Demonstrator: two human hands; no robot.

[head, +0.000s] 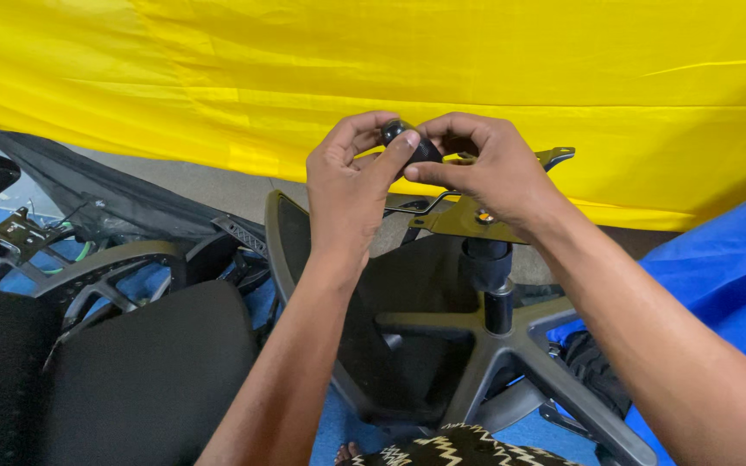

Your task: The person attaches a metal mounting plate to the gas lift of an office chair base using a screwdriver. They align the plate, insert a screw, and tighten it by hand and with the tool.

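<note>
A small black knob (409,142) is pinched between fingertips of left hand (351,185) and right hand (489,168), above the mechanism plate (468,220) of the chair base (511,345). Long axis lies roughly level, tilted up-left.

Black knob (409,143) half behind fingers (390,160)

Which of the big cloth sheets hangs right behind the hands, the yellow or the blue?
The yellow sheet. It spans the whole background behind both hands and the black knob they hold. The blue sheet lies lower, off to the right.
</note>
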